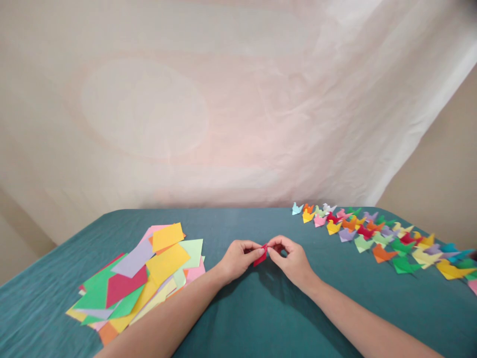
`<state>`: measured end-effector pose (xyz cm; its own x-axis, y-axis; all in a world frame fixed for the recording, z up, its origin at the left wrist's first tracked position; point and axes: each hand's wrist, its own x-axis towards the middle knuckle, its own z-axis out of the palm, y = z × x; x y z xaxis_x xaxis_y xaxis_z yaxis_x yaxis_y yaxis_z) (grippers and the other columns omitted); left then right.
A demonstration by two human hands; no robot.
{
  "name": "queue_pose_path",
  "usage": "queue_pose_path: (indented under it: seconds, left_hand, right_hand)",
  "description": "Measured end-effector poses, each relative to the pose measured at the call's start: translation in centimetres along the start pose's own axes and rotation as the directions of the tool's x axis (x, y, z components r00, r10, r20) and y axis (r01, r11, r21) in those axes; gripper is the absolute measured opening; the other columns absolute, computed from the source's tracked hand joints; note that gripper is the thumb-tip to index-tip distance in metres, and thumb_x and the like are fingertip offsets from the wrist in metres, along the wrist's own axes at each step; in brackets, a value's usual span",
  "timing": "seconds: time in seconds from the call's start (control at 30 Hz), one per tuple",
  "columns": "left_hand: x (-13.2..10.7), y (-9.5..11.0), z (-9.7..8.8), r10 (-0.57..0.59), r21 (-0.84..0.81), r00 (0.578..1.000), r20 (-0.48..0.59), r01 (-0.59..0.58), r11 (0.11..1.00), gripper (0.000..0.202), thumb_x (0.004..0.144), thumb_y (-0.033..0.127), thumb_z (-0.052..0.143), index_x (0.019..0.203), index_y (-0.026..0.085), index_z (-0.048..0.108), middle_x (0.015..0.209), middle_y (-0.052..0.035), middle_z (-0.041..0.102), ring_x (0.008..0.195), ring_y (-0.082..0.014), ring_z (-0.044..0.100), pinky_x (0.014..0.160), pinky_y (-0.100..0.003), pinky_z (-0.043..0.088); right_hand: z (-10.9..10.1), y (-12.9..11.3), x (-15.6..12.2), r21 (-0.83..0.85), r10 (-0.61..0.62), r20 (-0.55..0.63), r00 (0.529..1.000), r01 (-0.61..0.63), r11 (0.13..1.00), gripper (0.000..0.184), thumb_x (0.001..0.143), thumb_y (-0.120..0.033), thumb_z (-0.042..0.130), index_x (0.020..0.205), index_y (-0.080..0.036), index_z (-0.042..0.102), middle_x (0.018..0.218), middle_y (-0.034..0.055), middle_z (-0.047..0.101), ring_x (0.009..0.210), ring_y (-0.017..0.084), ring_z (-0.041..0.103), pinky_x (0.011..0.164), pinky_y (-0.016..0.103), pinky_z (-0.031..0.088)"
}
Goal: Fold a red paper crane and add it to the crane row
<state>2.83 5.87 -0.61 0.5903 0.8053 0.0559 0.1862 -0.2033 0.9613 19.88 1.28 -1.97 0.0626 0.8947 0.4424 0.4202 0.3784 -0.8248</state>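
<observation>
A small red paper (260, 258) is being pinched over the counter (231, 318) by both the left grip (238, 259) and the right grip (293, 259), each closed on an edge. It is apparently being held part-folded; its creases are being partly hidden. Right of the grip, many paper birds (383, 254), judged finished, are being kept in loose rows; left of the grip, flat sheets (167, 262) are being left unfolded.

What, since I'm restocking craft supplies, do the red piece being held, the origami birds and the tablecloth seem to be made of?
Small red piece: probably matte paper, judging by its thin, flat shape, though fingers cover part.
Origami birds: matte coloured paper, shown by sharp folds and pointed tips.
Teal tablecloth: likely dull fabric, given its soft wrinkles; fibre can't be told.
</observation>
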Motion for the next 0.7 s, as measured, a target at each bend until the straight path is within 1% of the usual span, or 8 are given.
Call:
queue_pose_path:
  seconds: [0.2, 0.33, 0.53, 0.7]
  left_hand:
    - [0.0, 0.1, 0.2, 0.011, 0.003, 1.0, -0.016, -0.011, 1.0, 0.033, 0.077, 0.041, 0.06, 0.083, 0.011, 0.071, 0.07, -0.0033, 0.064, 0.062, -0.0124, 0.05, 0.059, -0.022, 0.038]
    - [-0.1, -0.2, 0.4, 0.022, 0.01, 0.999, -0.034, -0.022, 1.0, 0.032, 0.078, 0.04, 0.06, 0.084, 0.011, 0.071, 0.073, -0.004, 0.065, 0.064, -0.0132, 0.052, 0.061, -0.022, 0.039]
    - [0.0, -0.8, 0.6, 0.068, 0.046, 0.995, -0.069, -0.065, 0.997, 0.03, 0.077, 0.039, 0.06, 0.088, 0.013, 0.072, 0.078, -0.0047, 0.067, 0.071, -0.0155, 0.056, 0.066, -0.023, 0.041]
    - [-0.1, -1.0, 0.8, 0.031, -0.031, 0.995, -0.096, -0.034, 0.999, 0.029, 0.074, 0.037, 0.065, 0.087, 0.013, 0.073, 0.076, -0.0045, 0.069, 0.067, -0.0156, 0.057, 0.065, -0.024, 0.041]
  right_hand:
    - [0.1, -0.4, 0.0, -0.06, -0.132, -0.037, 0.99, 0.13, 0.99, 0.005, 0.076, -0.016, 0.055, 0.075, -0.019, 0.059, 0.075, 0.0016, 0.058, 0.066, 0.015, 0.053, 0.063, 0.027, 0.044]
    - [0.1, -0.4, -0.1, -0.106, -0.173, -0.063, 0.983, 0.166, 0.98, 0.007, 0.076, -0.014, 0.056, 0.075, -0.02, 0.06, 0.078, 0.0029, 0.058, 0.07, 0.016, 0.054, 0.065, 0.028, 0.045]
    - [0.2, -0.1, -0.2, -0.142, -0.226, -0.089, 0.97, 0.213, 0.967, 0.008, 0.077, -0.013, 0.057, 0.076, -0.019, 0.061, 0.079, 0.0031, 0.057, 0.071, 0.016, 0.054, 0.065, 0.029, 0.046]
    - [0.1, -0.4, -0.3, -0.126, -0.275, -0.077, 0.958, 0.264, 0.956, 0.01, 0.079, -0.012, 0.056, 0.074, -0.019, 0.061, 0.078, 0.0028, 0.056, 0.072, 0.016, 0.055, 0.066, 0.028, 0.047]
